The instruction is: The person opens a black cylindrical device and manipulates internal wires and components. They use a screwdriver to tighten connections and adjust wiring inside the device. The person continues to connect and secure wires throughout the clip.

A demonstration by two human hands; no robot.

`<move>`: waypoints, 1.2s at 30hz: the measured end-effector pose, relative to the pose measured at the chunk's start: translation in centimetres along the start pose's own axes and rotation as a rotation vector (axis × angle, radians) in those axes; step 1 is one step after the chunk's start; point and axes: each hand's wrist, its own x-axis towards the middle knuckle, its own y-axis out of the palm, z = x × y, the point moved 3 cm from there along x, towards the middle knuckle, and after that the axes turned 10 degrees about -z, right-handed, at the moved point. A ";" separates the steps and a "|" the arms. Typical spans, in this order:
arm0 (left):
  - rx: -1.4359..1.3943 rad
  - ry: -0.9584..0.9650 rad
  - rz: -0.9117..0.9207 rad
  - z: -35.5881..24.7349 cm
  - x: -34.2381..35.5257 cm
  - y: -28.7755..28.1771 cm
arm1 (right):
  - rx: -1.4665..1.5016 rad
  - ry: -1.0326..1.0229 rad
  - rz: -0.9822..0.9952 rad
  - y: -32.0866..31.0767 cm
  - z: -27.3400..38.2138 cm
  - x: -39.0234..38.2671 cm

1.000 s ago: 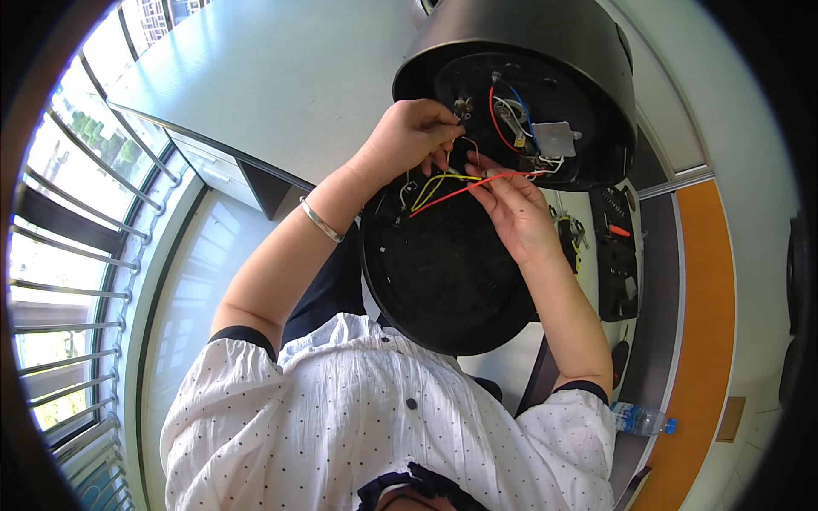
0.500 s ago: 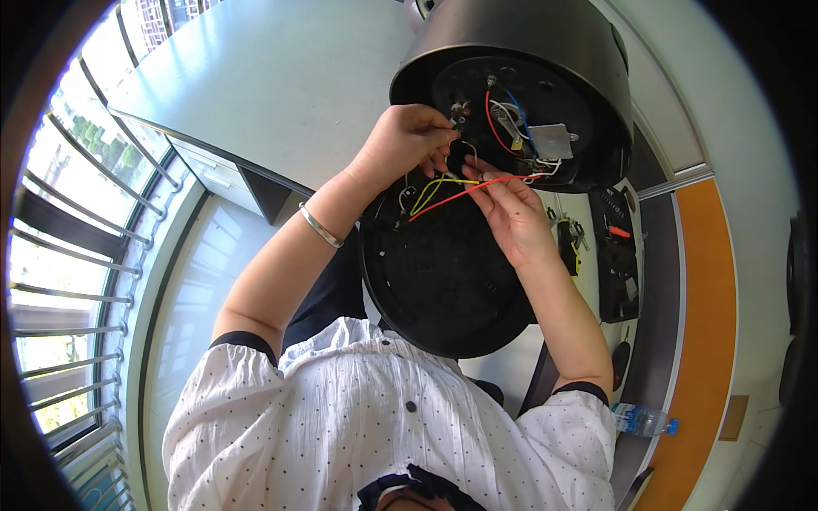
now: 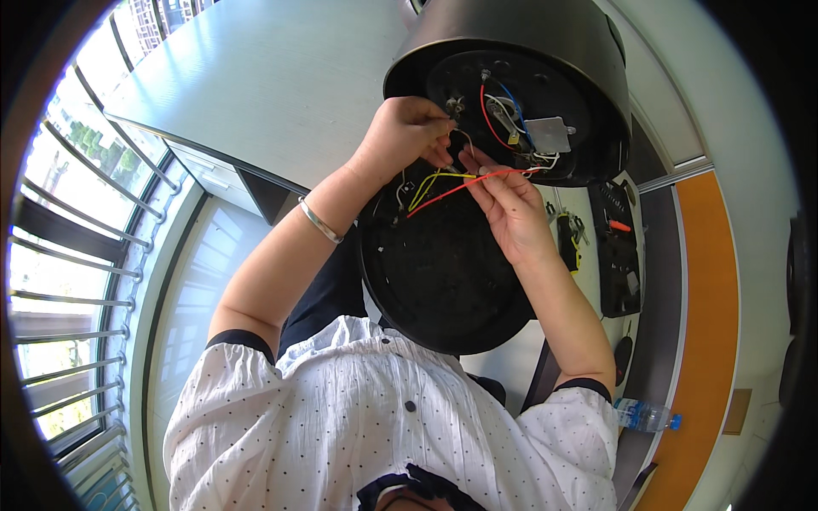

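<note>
A dark cylindrical appliance (image 3: pixel 511 25) lies on its side, its underside showing red, blue and white wires, a metal plate (image 3: pixel 545 134) and small fittings (image 3: pixel 453 106). My left hand (image 3: pixel 402 136) is at the left of that opening, thumb and forefinger closed on a thin wire just below the fittings. My right hand (image 3: pixel 511 204) pinches wires where a yellow wire (image 3: pixel 419 196) and a long red wire (image 3: pixel 443 198) cross. These wires run to a round black base cover (image 3: pixel 443 272) hanging below the appliance, over my legs.
The pale counter (image 3: pixel 256 85) extends left, above a drawer cabinet (image 3: pixel 204 170). At right lie a tool case (image 3: pixel 618 281), a yellow-and-black tool (image 3: pixel 569 247) and a water bottle (image 3: pixel 648 416). A barred window (image 3: pixel 77 255) is on the left, an orange panel (image 3: pixel 707 307) far right.
The appliance and both hands sit slightly higher and further left in the picture than half a second ago. Both grips on the wires look about the same.
</note>
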 end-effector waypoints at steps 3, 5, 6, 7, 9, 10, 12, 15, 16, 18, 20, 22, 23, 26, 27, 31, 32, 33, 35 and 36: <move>-0.024 -0.008 -0.011 0.0 0.3 0.1 | 0.002 -0.023 0.004 0.1 0.1 0.0; -0.039 -0.010 -0.018 0.0 0.4 0.1 | 0.003 -0.036 0.005 0.2 0.1 0.1; -0.042 -0.023 -0.014 0.0 0.4 0.1 | 0.005 -0.041 0.002 0.2 0.1 0.0; -0.045 -0.035 -0.011 -0.1 0.4 0.2 | 0.006 -0.045 -0.001 0.2 0.1 0.0; -0.042 -0.040 -0.011 0.0 0.4 0.1 | -0.002 -0.047 -0.018 0.0 0.0 0.1; -0.036 -0.032 -0.014 0.0 0.5 0.1 | -0.006 -0.047 -0.027 0.0 0.0 0.1; -0.027 -0.026 -0.017 0.0 0.5 0.0 | 0.006 -0.043 -0.026 0.0 -0.1 0.2; -0.004 -0.036 -0.016 -0.2 0.4 -0.1 | 0.012 -0.042 -0.027 0.1 -0.2 0.2; 0.012 -0.043 -0.013 -0.4 0.3 -0.1 | 0.012 -0.043 -0.030 0.1 -0.2 0.2; 0.052 -0.053 -0.009 -0.7 0.2 -0.2 | 0.020 -0.040 -0.027 -0.1 -0.2 0.2; 0.097 -0.057 -0.005 -0.7 0.2 -0.2 | 0.025 -0.038 -0.031 -0.1 -0.2 0.1; -0.005 -0.074 -0.012 -0.5 0.3 -0.2 | 0.024 -0.035 -0.040 0.1 -0.1 -0.1; -0.055 -0.082 -0.015 -0.4 0.3 -0.2 | 0.025 -0.039 -0.039 0.1 -0.1 -0.1; -0.104 -0.139 0.010 -0.2 0.3 0.0 | 0.026 -0.054 -0.046 0.1 0.0 -0.2; -0.111 -0.135 0.009 -0.3 0.2 0.0 | 0.028 -0.058 -0.049 0.1 -0.1 -0.2; -0.131 -0.126 0.012 -0.6 -0.1 -0.1 | 0.025 -0.066 -0.057 0.5 -0.1 -0.2; -0.134 -0.126 0.014 -0.7 -0.1 -0.2 | 0.026 -0.063 -0.054 0.6 -0.1 -0.2; -0.146 -0.135 0.017 -0.7 -0.1 -0.2 | 0.027 -0.062 -0.052 0.6 0.0 -0.2; -0.168 -0.152 0.021 -0.6 0.0 -0.3 | 0.027 -0.062 -0.045 0.5 -0.1 -0.1; -0.180 -0.153 0.031 -0.5 0.0 -0.2 | 0.025 -0.065 -0.042 0.5 -0.1 -0.1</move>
